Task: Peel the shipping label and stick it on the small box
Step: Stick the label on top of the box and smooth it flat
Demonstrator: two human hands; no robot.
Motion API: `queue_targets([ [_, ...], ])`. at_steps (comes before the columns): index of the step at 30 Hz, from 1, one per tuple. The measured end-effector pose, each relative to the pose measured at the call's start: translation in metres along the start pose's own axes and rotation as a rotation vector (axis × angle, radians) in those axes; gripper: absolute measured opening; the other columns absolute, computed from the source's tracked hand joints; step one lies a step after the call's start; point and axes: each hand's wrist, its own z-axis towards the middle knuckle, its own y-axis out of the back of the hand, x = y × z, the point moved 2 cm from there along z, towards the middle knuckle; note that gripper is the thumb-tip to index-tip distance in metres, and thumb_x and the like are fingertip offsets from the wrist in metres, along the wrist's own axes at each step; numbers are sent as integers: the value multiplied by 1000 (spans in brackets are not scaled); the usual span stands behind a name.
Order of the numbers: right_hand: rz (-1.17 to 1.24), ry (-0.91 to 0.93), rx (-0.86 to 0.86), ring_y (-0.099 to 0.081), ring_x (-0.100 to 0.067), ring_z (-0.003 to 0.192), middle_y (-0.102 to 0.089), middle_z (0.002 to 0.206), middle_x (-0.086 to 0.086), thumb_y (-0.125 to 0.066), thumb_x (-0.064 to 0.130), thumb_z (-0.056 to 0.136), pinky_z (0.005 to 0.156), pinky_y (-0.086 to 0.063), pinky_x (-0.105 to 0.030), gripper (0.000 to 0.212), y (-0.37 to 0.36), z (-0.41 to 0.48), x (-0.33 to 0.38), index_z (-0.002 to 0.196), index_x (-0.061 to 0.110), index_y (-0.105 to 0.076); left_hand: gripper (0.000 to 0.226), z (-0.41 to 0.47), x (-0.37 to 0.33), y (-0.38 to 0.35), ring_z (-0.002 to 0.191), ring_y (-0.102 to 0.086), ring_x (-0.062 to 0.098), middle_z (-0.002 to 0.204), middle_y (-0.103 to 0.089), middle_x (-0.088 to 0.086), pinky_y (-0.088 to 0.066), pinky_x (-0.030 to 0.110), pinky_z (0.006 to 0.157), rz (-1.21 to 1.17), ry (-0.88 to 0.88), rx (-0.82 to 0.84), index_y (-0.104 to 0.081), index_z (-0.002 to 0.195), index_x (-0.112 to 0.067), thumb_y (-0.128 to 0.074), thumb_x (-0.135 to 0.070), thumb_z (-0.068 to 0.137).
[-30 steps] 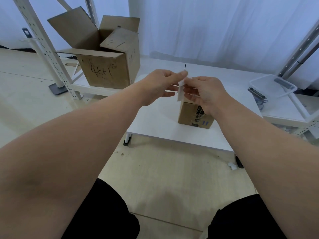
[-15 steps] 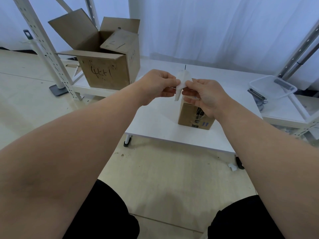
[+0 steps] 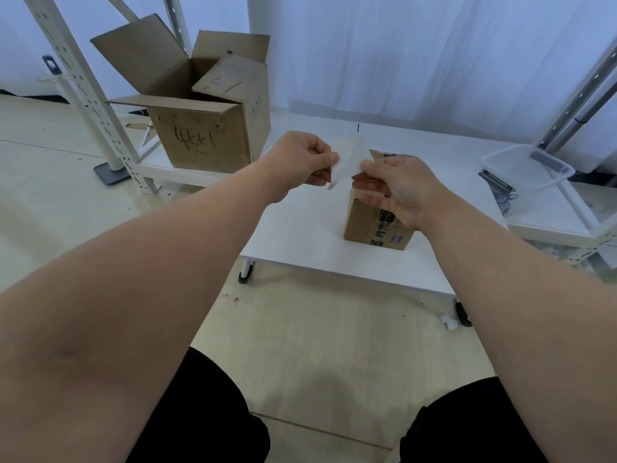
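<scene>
A white shipping label [image 3: 347, 158] is held in the air above the low white table [image 3: 300, 235]. My left hand [image 3: 302, 162] pinches its left edge and my right hand [image 3: 397, 187] pinches its right edge, so the paper spreads between them. Whether the backing is separate from the label I cannot tell. The small brown cardboard box [image 3: 367, 225] stands on the table just below and behind my right hand, which hides much of its top. Printed marks and tape show on its front face.
A large open cardboard box [image 3: 207, 128] with black handwriting sits on a low shelf at the left, beside a white perforated rack post [image 3: 83, 91]. A clear plastic tray [image 3: 527, 168] lies at the right on another shelf. White curtains hang behind.
My hands have drawn apart sideways, the left going left and the right going right. The label, bunched between the fingertips before, now opens out wider between them.
</scene>
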Motion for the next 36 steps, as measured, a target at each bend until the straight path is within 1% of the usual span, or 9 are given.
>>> queue_targets([
  [8,77,-7,-60,-69,-20,81,-69,82,-7,-62,16,90,87,-57,-39,7,-5,-3,6,88,10,-64,14,0,-1,0,54,-64,10,70,-64,9,-58,23,64,-65,25,-42,-57,77,-8,-62,-11,90],
  [12,38,27,-29,-69,-20,79,-69,85,-9,-71,28,84,78,-60,-36,35,-18,-10,13,102,0,-65,13,-3,-9,-7,56,-67,14,72,-66,11,-59,24,65,-101,-4,-53,-57,78,-7,-63,-10,89],
  [14,-2,39,-51,-70,-21,79,-71,95,-15,-73,23,83,73,-61,-33,43,-21,-11,12,111,-7,-61,12,-4,-11,-8,56,-67,12,71,-66,9,-58,23,63,-129,-16,-63,-57,79,-6,-64,-9,88],
  [19,78,23,-66,-69,-18,73,-70,89,-12,-68,11,87,73,-61,-31,26,-14,-10,10,107,-4,-63,8,-4,-12,-5,66,-66,15,79,-65,10,-56,22,65,-288,40,-97,-60,88,-3,-65,-10,87],
  [21,138,8,-27,-70,-16,72,-71,87,-9,-69,12,85,74,-60,-30,18,-11,-9,10,99,0,-65,12,-5,-13,-4,64,-66,14,77,-66,8,-56,21,63,-370,84,-97,-59,94,-2,-65,-8,87],
  [23,182,-18,15,-71,-16,73,-71,86,-7,-69,13,85,72,-59,-29,17,-11,-9,10,99,3,-65,7,-5,-13,-3,59,-65,11,72,-66,5,-56,20,63,-410,104,-90,-60,90,-3,-65,-7,87],
  [26,216,-64,56,-70,-16,76,-70,84,-5,-68,14,86,67,-57,-27,20,-11,-9,8,103,5,-65,4,-4,-12,-2,61,-64,12,73,-66,5,-55,19,61,-422,126,-87,-61,87,-5,-64,-8,87],
  [29,212,-93,64,-71,-15,74,-71,82,-4,-69,15,85,63,-56,-26,14,-9,-8,6,96,8,-66,5,-3,-10,0,64,-63,12,77,-65,6,-55,18,61,-405,140,-85,-62,88,-4,-65,-8,87],
  [36,169,-133,79,-71,-15,75,-72,83,-5,-71,16,84,69,-58,-27,9,-4,-5,1,89,11,-66,11,-2,-6,8,60,-61,12,72,-63,4,-54,19,58,-380,134,-97,-57,85,-7,-68,-7,84],
])
